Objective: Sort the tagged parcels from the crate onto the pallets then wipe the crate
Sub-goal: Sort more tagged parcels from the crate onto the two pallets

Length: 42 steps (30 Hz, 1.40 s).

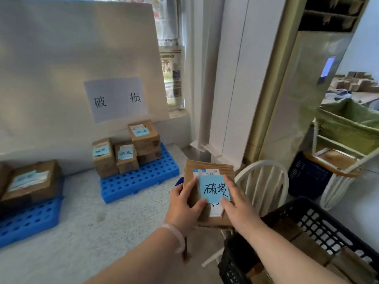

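Nearest, the black lattice plastic crate (307, 232) holds more brown parcels, so sorting is judged incomplete and wiping not begun. The left hand (184, 208) and right hand (240, 210) grip 1 flat cardboard parcel (209, 166) in the air beside the crate, fingers (191, 186) curled round its edges. Its blue paper tag (214, 189) matches the sign (115, 98) beyond. The perforated blue pallet (139, 181) carries at least 3 tagged boxes (125, 156).

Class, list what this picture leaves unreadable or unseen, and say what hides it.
Head view:
- Parcel print: mostly under the blue note.
- Crate contents: cut by the bottom-right edge, partly behind the right arm.
- Left pallet and its box label: blurred, cut by the left edge.
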Each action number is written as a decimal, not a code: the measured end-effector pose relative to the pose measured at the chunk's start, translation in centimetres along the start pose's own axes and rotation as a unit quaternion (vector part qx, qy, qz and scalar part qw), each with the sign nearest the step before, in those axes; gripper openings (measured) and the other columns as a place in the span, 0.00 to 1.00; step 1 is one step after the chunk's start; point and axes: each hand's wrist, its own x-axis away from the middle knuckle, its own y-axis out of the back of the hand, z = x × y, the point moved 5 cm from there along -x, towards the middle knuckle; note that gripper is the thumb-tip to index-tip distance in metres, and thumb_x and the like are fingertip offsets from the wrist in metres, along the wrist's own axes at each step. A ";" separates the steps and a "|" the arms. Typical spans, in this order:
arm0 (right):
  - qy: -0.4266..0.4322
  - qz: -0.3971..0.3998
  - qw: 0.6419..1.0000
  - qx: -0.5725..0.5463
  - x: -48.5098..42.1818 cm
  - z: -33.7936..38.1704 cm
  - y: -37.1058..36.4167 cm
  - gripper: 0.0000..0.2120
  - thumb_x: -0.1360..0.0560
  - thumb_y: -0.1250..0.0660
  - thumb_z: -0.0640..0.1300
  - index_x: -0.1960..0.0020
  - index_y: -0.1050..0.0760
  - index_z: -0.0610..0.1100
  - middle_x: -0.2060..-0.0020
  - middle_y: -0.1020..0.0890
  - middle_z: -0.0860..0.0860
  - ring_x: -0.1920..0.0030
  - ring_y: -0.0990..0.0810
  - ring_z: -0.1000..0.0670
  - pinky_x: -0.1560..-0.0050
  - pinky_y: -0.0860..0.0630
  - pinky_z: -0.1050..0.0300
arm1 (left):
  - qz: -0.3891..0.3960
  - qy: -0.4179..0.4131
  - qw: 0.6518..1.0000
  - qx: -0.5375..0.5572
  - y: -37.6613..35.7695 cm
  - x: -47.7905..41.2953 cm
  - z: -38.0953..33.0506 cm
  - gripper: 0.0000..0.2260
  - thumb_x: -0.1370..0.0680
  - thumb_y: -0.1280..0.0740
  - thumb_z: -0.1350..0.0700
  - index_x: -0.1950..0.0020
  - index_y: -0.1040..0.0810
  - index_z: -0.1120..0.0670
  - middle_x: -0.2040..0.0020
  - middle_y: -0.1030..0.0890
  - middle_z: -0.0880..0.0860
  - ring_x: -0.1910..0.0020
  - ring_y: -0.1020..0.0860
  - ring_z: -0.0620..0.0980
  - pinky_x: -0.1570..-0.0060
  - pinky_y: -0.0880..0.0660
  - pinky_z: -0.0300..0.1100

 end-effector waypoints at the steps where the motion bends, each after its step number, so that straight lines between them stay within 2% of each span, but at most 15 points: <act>1: 0.005 0.005 1.000 -0.002 -0.4 1.1 -1.5 0.27 0.18 0.43 0.52 0.26 0.50 0.71 0.33 0.36 0.55 0.37 0.32 0.54 0.39 0.25 0.52 | -0.010 0.002 1.000 0.001 1.6 -0.1 0.7 0.26 0.22 0.31 0.49 0.29 0.37 0.32 0.27 0.41 0.47 0.34 0.35 0.46 0.41 0.27 0.36; 4: 0.022 0.022 1.000 0.005 -1.6 4.4 -6.1 0.27 0.18 0.42 0.51 0.27 0.50 0.73 0.30 0.37 0.55 0.33 0.34 0.52 0.33 0.29 0.48 | -0.036 0.010 0.999 0.000 6.7 -0.6 3.0 0.28 0.22 0.31 0.51 0.26 0.38 0.36 0.28 0.40 0.48 0.35 0.35 0.45 0.46 0.29 0.33; 6: 0.033 0.041 0.999 -0.003 -2.1 6.8 -9.1 0.28 0.17 0.43 0.50 0.25 0.51 0.70 0.28 0.40 0.57 0.33 0.35 0.54 0.38 0.27 0.55 | -0.050 0.016 0.999 -0.002 10.0 -0.7 4.4 0.28 0.21 0.31 0.52 0.25 0.38 0.38 0.29 0.39 0.48 0.36 0.35 0.45 0.44 0.28 0.35; 8: 0.033 0.059 0.998 -0.008 -2.7 8.8 -11.9 0.27 0.17 0.43 0.49 0.25 0.51 0.68 0.28 0.40 0.57 0.35 0.35 0.56 0.45 0.26 0.62 | -0.060 0.023 0.998 0.008 13.0 -1.0 5.9 0.29 0.21 0.31 0.52 0.24 0.39 0.38 0.30 0.39 0.48 0.37 0.35 0.45 0.39 0.26 0.41; 12: 0.016 0.087 0.995 -0.048 -3.8 12.3 -17.2 0.27 0.17 0.42 0.49 0.26 0.49 0.70 0.29 0.40 0.58 0.39 0.29 0.56 0.51 0.19 0.59 | -0.077 0.034 0.996 0.015 18.6 -1.4 9.1 0.29 0.21 0.31 0.52 0.24 0.39 0.39 0.31 0.38 0.47 0.38 0.34 0.44 0.43 0.28 0.38; 15: 0.016 0.107 0.993 -0.050 -4.7 14.3 -21.1 0.28 0.18 0.42 0.49 0.25 0.50 0.70 0.28 0.41 0.58 0.40 0.28 0.56 0.54 0.19 0.60 | -0.086 0.042 0.995 0.019 22.2 -1.9 11.4 0.29 0.21 0.31 0.52 0.24 0.39 0.38 0.30 0.38 0.47 0.38 0.34 0.45 0.41 0.28 0.40; 18: 0.014 0.123 0.991 -0.058 -5.1 15.6 -24.3 0.28 0.18 0.42 0.51 0.29 0.51 0.76 0.27 0.41 0.58 0.37 0.29 0.54 0.46 0.19 0.53 | -0.090 0.051 0.994 0.024 24.8 -2.2 13.4 0.29 0.21 0.31 0.52 0.24 0.38 0.39 0.31 0.39 0.46 0.39 0.35 0.44 0.41 0.28 0.40; 21: 0.020 0.136 0.990 -0.035 -5.6 16.2 -26.6 0.28 0.19 0.42 0.54 0.35 0.52 0.83 0.26 0.42 0.56 0.30 0.33 0.50 0.38 0.24 0.46 | -0.094 0.078 0.992 0.037 26.4 -2.2 15.4 0.29 0.22 0.31 0.52 0.24 0.38 0.38 0.27 0.40 0.49 0.37 0.36 0.46 0.34 0.27 0.49; 24: 0.008 0.146 0.989 -0.015 -6.2 16.4 -28.1 0.26 0.19 0.43 0.55 0.30 0.51 0.77 0.27 0.41 0.55 0.30 0.33 0.49 0.36 0.25 0.44 | -0.092 0.102 0.990 0.037 27.2 -2.4 17.0 0.29 0.22 0.31 0.51 0.24 0.39 0.38 0.26 0.41 0.50 0.34 0.35 0.49 0.34 0.27 0.52; 31: 0.000 0.182 0.983 -0.001 -8.9 15.9 -31.1 0.27 0.18 0.43 0.51 0.25 0.49 0.69 0.28 0.38 0.55 0.32 0.34 0.52 0.33 0.30 0.47 | -0.100 0.130 0.986 0.029 28.0 -4.1 19.8 0.30 0.22 0.31 0.52 0.24 0.40 0.39 0.27 0.41 0.51 0.38 0.36 0.46 0.34 0.30 0.44; 37: -0.012 0.232 0.973 0.009 -13.4 14.4 -33.7 0.26 0.17 0.43 0.50 0.24 0.48 0.68 0.29 0.37 0.56 0.36 0.33 0.55 0.40 0.31 0.58 | -0.118 0.174 0.977 0.031 27.8 -7.5 22.7 0.29 0.22 0.31 0.52 0.25 0.39 0.38 0.27 0.41 0.52 0.38 0.36 0.46 0.35 0.32 0.42; 40: -0.016 0.256 0.967 0.009 -16.5 13.2 -35.4 0.27 0.17 0.43 0.49 0.24 0.48 0.68 0.27 0.39 0.55 0.31 0.36 0.54 0.30 0.34 0.52 | -0.131 0.204 0.970 0.030 27.5 -9.7 24.4 0.29 0.21 0.31 0.52 0.24 0.40 0.39 0.27 0.40 0.53 0.36 0.35 0.48 0.34 0.35 0.40; 42: -0.023 0.271 0.962 0.006 -18.6 12.4 -36.7 0.27 0.17 0.43 0.49 0.25 0.48 0.68 0.25 0.41 0.56 0.29 0.38 0.54 0.28 0.37 0.50 | -0.139 0.220 0.965 0.032 27.3 -11.4 25.6 0.29 0.22 0.31 0.52 0.24 0.40 0.39 0.28 0.39 0.53 0.35 0.34 0.49 0.34 0.36 0.40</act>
